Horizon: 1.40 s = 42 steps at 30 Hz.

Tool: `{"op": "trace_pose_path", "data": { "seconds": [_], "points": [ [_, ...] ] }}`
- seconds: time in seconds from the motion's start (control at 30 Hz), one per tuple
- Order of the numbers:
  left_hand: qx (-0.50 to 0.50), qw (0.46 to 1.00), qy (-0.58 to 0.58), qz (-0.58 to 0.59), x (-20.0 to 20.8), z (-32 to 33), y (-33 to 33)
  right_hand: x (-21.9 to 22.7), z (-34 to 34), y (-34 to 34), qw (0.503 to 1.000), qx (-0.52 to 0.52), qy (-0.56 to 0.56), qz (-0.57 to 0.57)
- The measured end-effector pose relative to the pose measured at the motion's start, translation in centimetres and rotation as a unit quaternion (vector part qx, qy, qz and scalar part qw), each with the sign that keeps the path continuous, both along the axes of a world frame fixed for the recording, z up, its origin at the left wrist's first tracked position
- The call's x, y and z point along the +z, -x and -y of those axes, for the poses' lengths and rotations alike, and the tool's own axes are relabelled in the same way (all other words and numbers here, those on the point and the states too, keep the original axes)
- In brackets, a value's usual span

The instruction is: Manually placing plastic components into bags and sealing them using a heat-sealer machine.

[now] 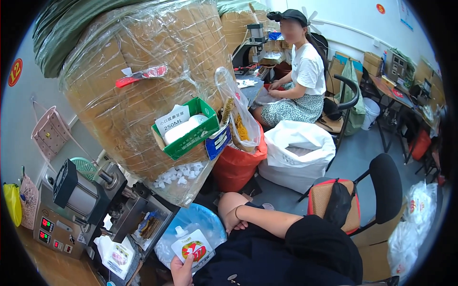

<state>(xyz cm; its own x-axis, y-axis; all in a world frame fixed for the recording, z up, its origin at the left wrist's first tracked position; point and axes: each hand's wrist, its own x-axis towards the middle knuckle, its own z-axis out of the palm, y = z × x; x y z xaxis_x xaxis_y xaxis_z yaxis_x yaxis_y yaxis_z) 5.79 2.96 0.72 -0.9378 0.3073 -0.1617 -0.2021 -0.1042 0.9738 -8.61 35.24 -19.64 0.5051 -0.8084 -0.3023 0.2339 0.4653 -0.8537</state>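
Note:
My left hand [182, 272] holds a white spout pouch [192, 249] by its lower left edge, thumb on the front. The pouch has a red and green print and a white spout at its upper left. It is over a blue-rimmed tub [213, 220] lined with clear plastic. My right hand [231, 222] is beside my bare knee, a thin band at its wrist. Its fingers are curled; whatever they may hold is hidden. Left of the tub, several white pouches [116, 255] lie beside a bench press machine [78, 195].
White spouts [179, 174] lie by a wrapped carton stack [119, 105]. A green box [193, 138] leans there. Beyond my knee stand a red sack [238, 168] and a white sack [298, 155]. A co-worker [305, 71] sits behind them. A chair [381, 190] stands right.

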Motion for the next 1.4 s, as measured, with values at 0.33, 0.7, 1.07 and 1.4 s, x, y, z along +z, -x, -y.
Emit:
{"op": "trace_pose_path", "data": {
  "seconds": [0.33,0.7,1.07,1.4],
  "points": [
    [-0.014,1.0,-0.007,-0.003,-0.4,0.1,0.3,4.4,1.4,-2.5,0.873,-0.209,-0.392,-0.199],
    [0.011,1.0,0.027,-0.001,0.2,1.0,-0.4,2.1,1.0,-2.4,0.897,-0.233,-0.313,-0.208],
    [0.062,0.996,-0.06,0.032,-1.2,5.2,-0.6,24.8,5.8,1.2,0.402,-0.6,0.023,-0.692],
    [0.082,0.971,-0.186,0.127,-1.6,4.7,3.6,18.9,6.4,9.3,0.281,-0.56,-0.147,-0.765]
  ]
}}
